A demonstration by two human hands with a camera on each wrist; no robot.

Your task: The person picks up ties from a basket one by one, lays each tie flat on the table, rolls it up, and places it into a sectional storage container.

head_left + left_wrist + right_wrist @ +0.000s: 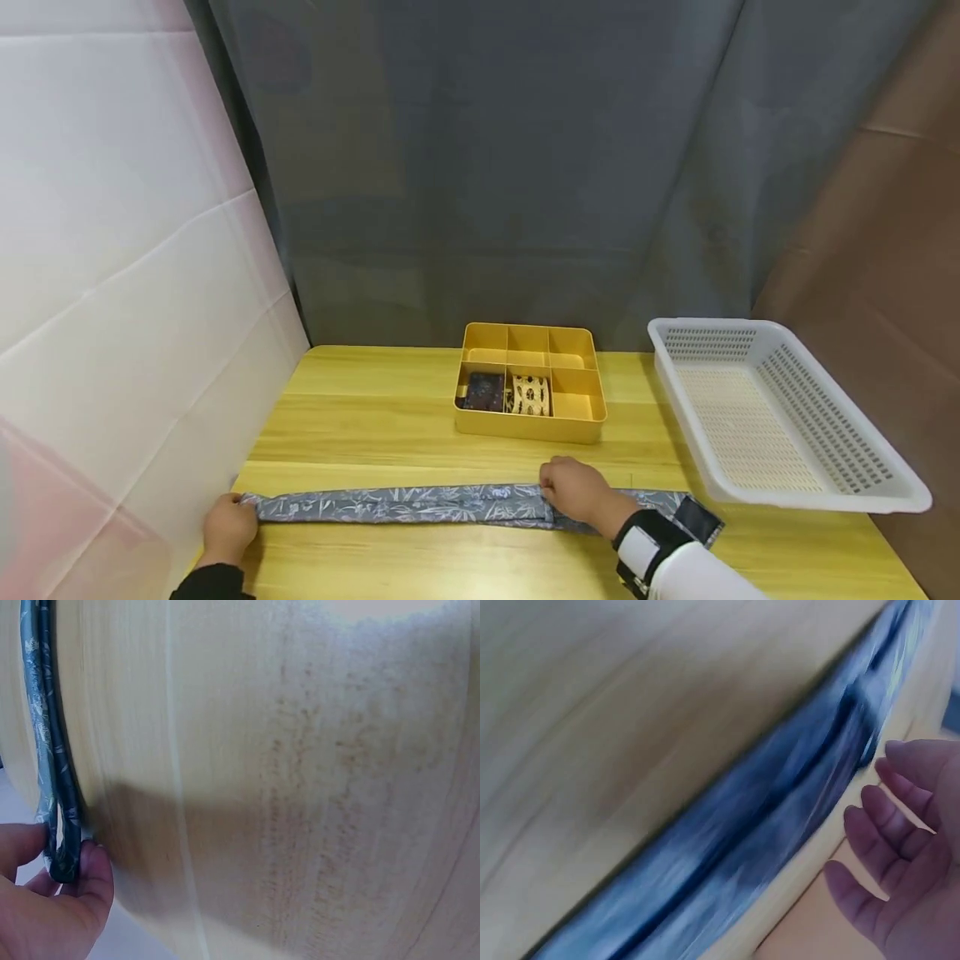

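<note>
Grey patterned tie (420,504) lies flat across the lower part of the frame on the wooden table (390,408). Left hand (228,527) pinches its folded end at lower left. Right hand (581,493) rests on it right of centre, fingers relaxed, gripping nothing. Yellow divided box (530,429) behind at centre, white basket (885,496) at right.
</note>
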